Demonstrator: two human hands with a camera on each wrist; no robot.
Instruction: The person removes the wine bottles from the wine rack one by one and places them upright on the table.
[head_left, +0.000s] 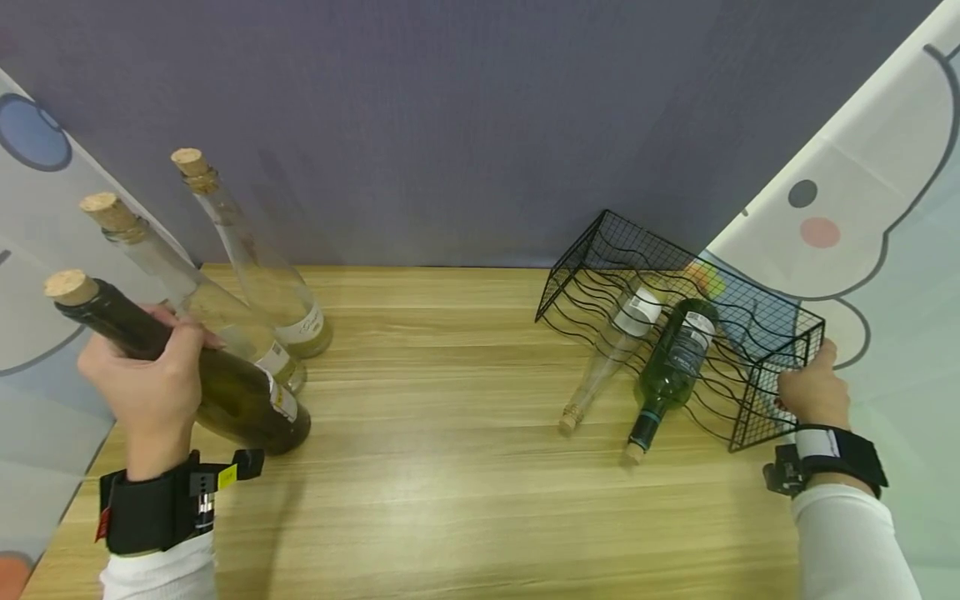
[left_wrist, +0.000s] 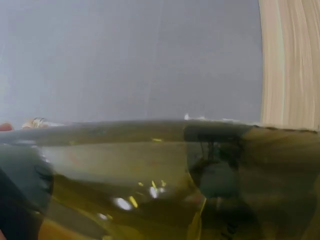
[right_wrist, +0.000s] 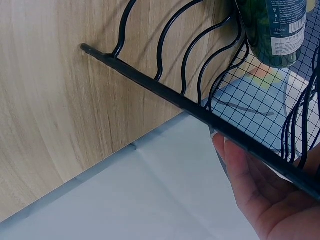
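Observation:
My left hand [head_left: 153, 375] grips a dark green wine bottle [head_left: 240, 400] around its neck and shoulder. This bottle leans with its cork toward the left; whether its base touches the table I cannot tell. In the left wrist view, the bottle's glass [left_wrist: 150, 180] fills the lower half. Just behind it stand two clear corked bottles [head_left: 281, 292]. On the right, my right hand [head_left: 817, 387] holds the end of a black wire wine rack [head_left: 776, 375]. A clear bottle [head_left: 611, 350] and a green bottle [head_left: 675, 358] lie in the rack, corks toward me.
Under everything is a light wooden table [head_left: 450, 433]. A grey panel [head_left: 420, 133] rises along its back edge. Printed cloth [head_left: 847, 192] hangs at the right, beside the rack, with similar cloth at the left.

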